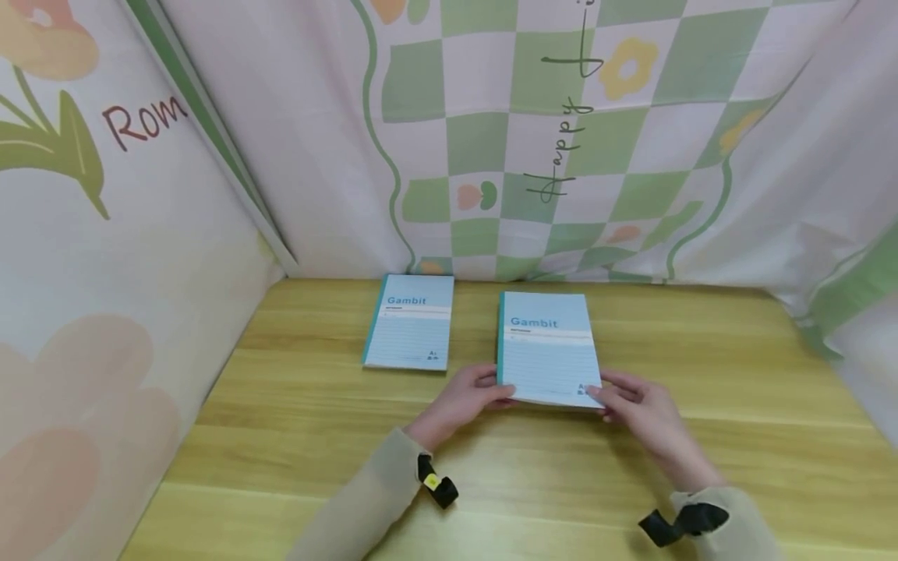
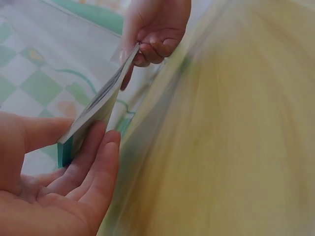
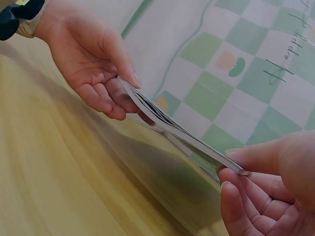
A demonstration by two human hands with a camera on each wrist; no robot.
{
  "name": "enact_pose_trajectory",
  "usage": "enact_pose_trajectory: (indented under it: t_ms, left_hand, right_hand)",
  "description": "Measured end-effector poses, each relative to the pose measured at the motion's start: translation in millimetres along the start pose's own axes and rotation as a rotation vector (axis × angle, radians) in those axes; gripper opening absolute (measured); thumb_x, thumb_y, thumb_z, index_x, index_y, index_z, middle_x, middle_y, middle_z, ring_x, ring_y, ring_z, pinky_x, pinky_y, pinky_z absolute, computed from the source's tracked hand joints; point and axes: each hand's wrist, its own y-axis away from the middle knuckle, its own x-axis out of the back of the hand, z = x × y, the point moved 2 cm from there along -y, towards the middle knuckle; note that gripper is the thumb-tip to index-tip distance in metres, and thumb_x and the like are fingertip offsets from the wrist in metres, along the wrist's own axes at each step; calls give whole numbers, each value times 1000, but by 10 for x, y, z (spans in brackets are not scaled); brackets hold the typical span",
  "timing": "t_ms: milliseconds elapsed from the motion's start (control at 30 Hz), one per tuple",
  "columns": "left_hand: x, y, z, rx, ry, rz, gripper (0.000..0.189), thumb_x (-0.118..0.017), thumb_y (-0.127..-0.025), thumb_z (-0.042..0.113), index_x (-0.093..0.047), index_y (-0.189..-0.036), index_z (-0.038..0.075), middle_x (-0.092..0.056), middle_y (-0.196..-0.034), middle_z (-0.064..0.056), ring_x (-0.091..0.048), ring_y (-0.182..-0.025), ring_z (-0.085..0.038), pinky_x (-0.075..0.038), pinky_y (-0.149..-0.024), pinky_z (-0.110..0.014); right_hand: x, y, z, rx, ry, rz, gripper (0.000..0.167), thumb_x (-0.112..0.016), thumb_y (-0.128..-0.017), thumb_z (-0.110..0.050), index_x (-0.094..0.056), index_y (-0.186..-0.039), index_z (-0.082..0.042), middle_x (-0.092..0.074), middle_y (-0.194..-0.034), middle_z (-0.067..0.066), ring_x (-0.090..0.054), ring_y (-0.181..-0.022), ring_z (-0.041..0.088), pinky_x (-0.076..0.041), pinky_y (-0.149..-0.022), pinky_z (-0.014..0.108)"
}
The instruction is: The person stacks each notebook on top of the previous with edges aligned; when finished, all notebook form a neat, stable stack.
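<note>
Both hands hold a light-blue notebook (image 1: 547, 351) with a teal spine and the word Gambit on its cover. My left hand (image 1: 470, 397) pinches its near left corner, thumb on the cover and fingers beneath. At the near right corner, my right hand (image 1: 641, 409) grips it the same way. Seen edge-on in the right wrist view, the notebook (image 3: 182, 132) is raised above the table, its pages slightly parted. A second, matching notebook (image 1: 409, 323) lies on the table to the left, near the back edge.
The wood-grain table (image 1: 281, 436) ends at the back against a green-and-white checked curtain (image 1: 477, 144). A printed fabric wall (image 1: 84, 312) borders its left side. Black straps (image 1: 438, 483) are worn at both wrists over beige sleeves.
</note>
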Motion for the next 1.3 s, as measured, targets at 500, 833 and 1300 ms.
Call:
enact_pose_trajectory:
  t_ms: [500,833,1300]
  left_hand:
    - [180,118,-41,15,-124,96,65,-78,-92,24,-51,-144,-6,-71,-118,-13,-72,-96,-22,-57,-90,-38]
    - [297,181,-24,1,-168,89,60,-69,-100,26,-48,-146,-6,-67,-127,-15,-69,-106,-24,-52,-100,-41]
    - [559,394,107,-37,-241,145,54,-68,-101,20,-50,-144,-8,-65,-127,-20,-68,-106,-29,-57,-92,-37]
  right_hand:
    - [-154,17,-12,18,-11,0,60,-71,-98,-19,-47,-143,13,-72,-98,9,-66,-77,14,-59,-68,28]
    - [-231,-15,-25,-7,-7,-1,61,-74,-96,-20,-48,-143,11,-72,-100,10,-66,-77,15,-59,-67,28]
    - [-516,-95,-126,1,51,-10,61,-77,-94,-31,-57,-140,2,-71,-90,8,-65,-74,20,-56,-59,29]
